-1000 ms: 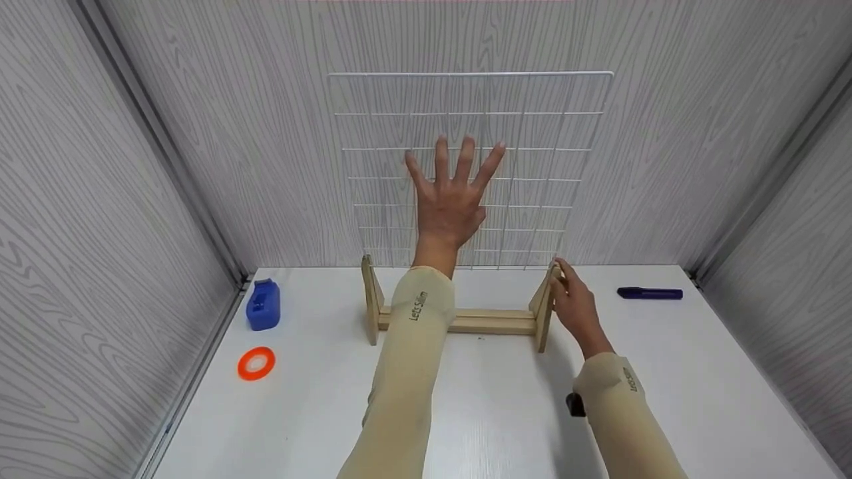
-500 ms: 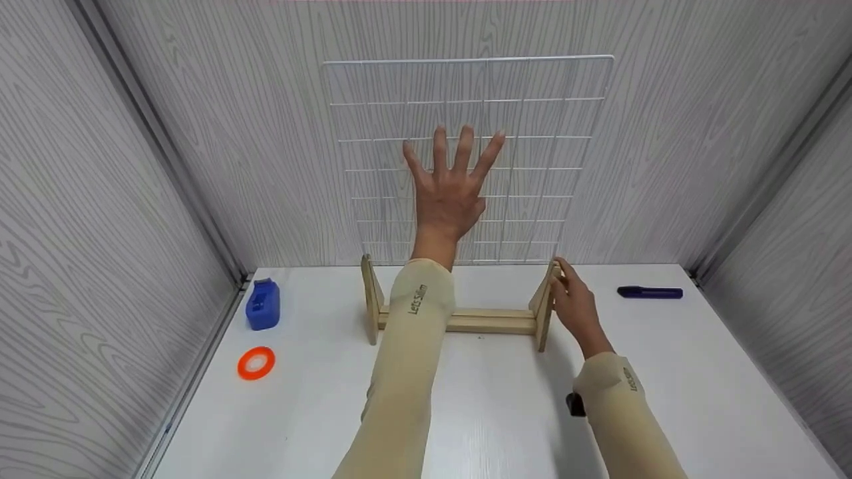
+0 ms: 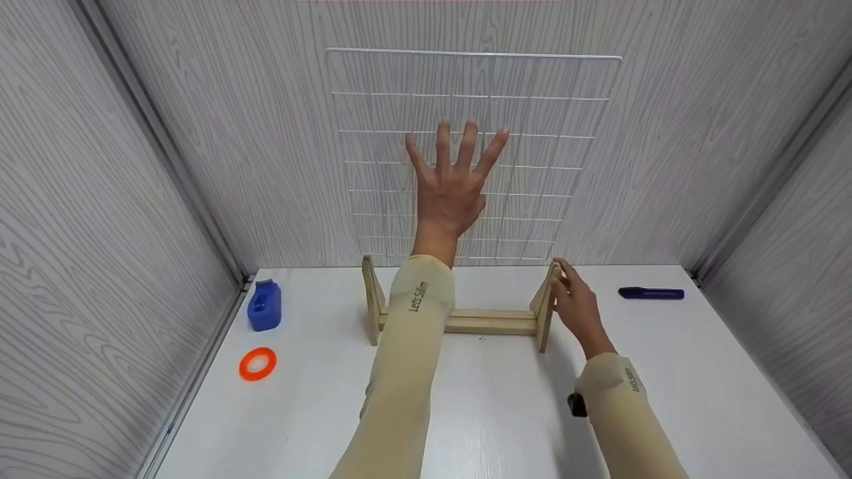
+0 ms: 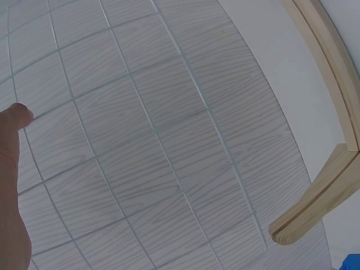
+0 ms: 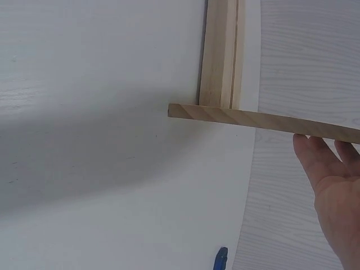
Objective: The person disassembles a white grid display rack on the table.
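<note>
Against far grey wall, wire grid (image 3: pixel 466 153) lifted higher than a second ago, clear of wooden stand (image 3: pixel 459 313); left hand (image 3: pixel 452 183) flat, fingers spread on it; right hand (image 3: pixel 576 306) gripping stand's right upright

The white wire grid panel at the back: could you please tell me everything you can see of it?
The white wire grid panel is a thin metal-looking mesh of square cells inside a rounded-corner frame. It stands nearly upright before the wood-grain back wall, slightly skewed, its lower edge just above and behind the wooden stand. The left hand lies flat against it with fingers spread. The right hand rests on the stand's right upright, not on the panel.
</note>
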### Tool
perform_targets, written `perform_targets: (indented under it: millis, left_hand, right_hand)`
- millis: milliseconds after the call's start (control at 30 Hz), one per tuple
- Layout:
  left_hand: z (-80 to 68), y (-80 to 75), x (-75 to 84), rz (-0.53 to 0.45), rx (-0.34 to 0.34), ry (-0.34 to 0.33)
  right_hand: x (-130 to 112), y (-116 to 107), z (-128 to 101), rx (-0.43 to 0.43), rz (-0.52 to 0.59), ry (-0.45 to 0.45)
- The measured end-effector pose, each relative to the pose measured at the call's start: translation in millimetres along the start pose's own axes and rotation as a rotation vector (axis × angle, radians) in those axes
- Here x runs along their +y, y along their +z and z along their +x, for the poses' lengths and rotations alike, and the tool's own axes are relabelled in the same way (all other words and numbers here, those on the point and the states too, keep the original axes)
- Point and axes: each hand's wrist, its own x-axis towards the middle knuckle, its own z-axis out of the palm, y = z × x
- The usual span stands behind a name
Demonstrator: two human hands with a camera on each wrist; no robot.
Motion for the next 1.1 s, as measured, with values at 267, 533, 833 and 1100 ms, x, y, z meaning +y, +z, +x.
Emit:
perform_targets:
  millis: [267, 533, 833, 1100]
  left_hand:
    - [-2.5, -1.4, -1.3, 0.001, -0.033, -0.009]
    - [-2.8, -2.7, -4.7, 0.021, -0.055, -0.007]
    - [-3.1, -4.3, -9.9, 0.015, -0.078, -0.004]
    - [-4.8, -5.5, -15.5, 0.027, -0.086, -0.004]
  right_hand:
    - [3.6, 1.2, 0.1, 0.010, 0.036, -0.016]
    - [6.7, 0.3, -1.9, 0.031, -0.010, -0.044]
    - [8.1, 2.3, -2.4, 0.061, -0.030, -0.038]
    - [5.9, 6.8, -4.4, 0.102, 0.003, -0.041]
